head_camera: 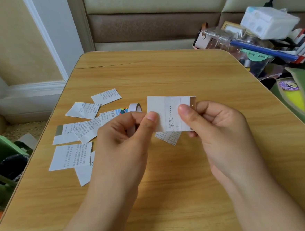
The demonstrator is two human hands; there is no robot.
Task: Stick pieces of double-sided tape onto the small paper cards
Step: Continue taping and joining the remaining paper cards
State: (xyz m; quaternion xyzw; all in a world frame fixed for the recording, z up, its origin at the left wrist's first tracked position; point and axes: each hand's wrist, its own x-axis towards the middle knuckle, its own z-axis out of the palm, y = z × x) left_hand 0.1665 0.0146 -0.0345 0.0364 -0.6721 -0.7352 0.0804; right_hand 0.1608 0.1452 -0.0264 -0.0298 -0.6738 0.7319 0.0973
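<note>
Forearms: both enter from the lower edge of the frame, nearest the camera, meeting at centre.

Left hand (129, 133): fingers curled, thumb pinching the left edge of the held card.

Right hand (215, 127): thumb on the card's face, fingers behind, pinching its right side.

Held card (166, 112): small printed paper card, raised above the wooden table (163, 71) at frame centre. A paler vertical band on its face may be a strip of tape; cannot tell.

Tape roll (135, 108): white, on the table just behind the left hand, partly covered by it.

Loose cards (80, 131): scattered left of centre, several overlapping; one more (169, 137) lies under the held card.

Risks, as judged: tape set crooked or creased if the card flexes between the two pinches; adhesive catching a fingertip; thin paper tearing if tape is lifted again.

Obscured: the card's back, both sets of fingertips behind it, any tape piece in the left hand, and the print, too small to read.
</note>
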